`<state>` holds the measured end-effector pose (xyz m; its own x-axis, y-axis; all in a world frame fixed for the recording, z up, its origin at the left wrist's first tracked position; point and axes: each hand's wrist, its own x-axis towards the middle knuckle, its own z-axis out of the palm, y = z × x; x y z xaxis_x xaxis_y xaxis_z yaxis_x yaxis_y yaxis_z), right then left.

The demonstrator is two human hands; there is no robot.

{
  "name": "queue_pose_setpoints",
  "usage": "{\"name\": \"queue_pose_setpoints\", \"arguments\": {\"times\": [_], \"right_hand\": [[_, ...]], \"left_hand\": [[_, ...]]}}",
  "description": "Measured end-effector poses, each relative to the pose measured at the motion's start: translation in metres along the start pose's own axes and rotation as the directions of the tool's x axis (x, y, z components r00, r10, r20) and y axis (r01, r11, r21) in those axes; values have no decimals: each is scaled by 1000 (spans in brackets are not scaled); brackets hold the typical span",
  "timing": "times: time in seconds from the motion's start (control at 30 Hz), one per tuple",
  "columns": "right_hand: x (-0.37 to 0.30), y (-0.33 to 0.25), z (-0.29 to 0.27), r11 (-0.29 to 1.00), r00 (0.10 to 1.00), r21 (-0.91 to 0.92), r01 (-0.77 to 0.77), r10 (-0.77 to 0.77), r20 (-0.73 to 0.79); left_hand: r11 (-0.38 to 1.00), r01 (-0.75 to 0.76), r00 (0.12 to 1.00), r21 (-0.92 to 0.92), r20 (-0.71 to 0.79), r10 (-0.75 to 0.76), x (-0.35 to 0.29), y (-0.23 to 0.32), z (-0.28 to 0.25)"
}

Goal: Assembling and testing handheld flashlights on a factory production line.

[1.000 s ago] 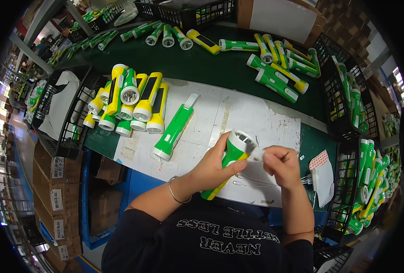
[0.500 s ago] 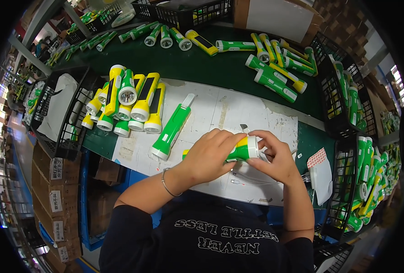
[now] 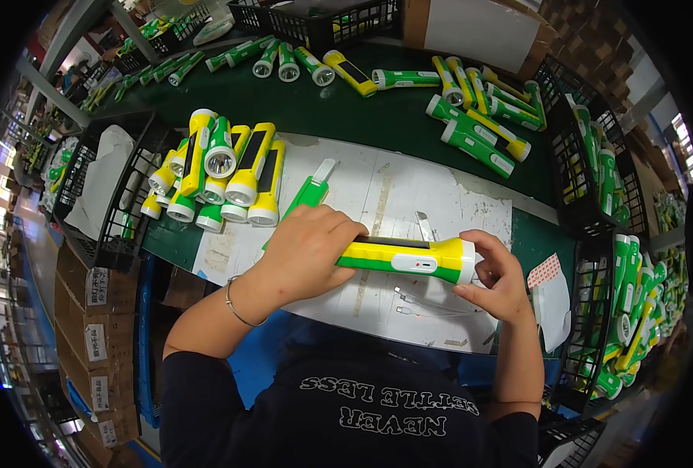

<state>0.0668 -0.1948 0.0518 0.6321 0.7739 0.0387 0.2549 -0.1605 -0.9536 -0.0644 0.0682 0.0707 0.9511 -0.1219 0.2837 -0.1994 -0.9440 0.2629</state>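
Observation:
A yellow and green flashlight (image 3: 412,260) lies crosswise between my two hands, its white head to the right and its switch panel facing me. My left hand (image 3: 309,248) is wrapped round the tail end. At the other end, the thumb and fingers of my right hand (image 3: 498,274) grip the white head rim. Just beyond my left hand lies a green flashlight (image 3: 309,193) with a pale tab sticking out at its end; my hand covers part of it. A small cutter-like blade piece (image 3: 423,226) rests behind the held flashlight, and white charging cables (image 3: 432,307) lie in front of it.
A pile of flashlights (image 3: 220,168) stands at the left beside a black crate (image 3: 112,187). More flashlights (image 3: 475,144) lie across the green bench (image 3: 323,109). Black crates (image 3: 596,312) of flashlights line the right side, near a white sheet (image 3: 553,312) with a red-patterned piece.
My left hand has slid left from the flashlight's neck to its tail, uncovering the body and switch panel. My right hand has shifted slightly right and down with the head.

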Motion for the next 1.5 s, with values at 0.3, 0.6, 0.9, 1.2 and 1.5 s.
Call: {"name": "queue_pose_setpoints", "arguments": {"times": [0.3,0.6,0.9,1.2,1.5], "right_hand": [[33,46,8,849,956,-456,-266,173,-236],[42,67,30,814,952,-519,-261,129,-277],[15,40,14,925,960,276,-261,278,-24],[13,51,15,892,948,354,-280,315,-43],[17,53,32,879,932,411,-242,328,-153]], "left_hand": [[634,389,910,-668,387,-150,-1,-12,69],[344,406,902,-846,310,-301,5,4,113],[364,385,917,-848,305,-259,25,31,113],[704,321,938,-633,111,-328,27,46,104],[774,387,909,-501,68,-411,27,52,108]]}}
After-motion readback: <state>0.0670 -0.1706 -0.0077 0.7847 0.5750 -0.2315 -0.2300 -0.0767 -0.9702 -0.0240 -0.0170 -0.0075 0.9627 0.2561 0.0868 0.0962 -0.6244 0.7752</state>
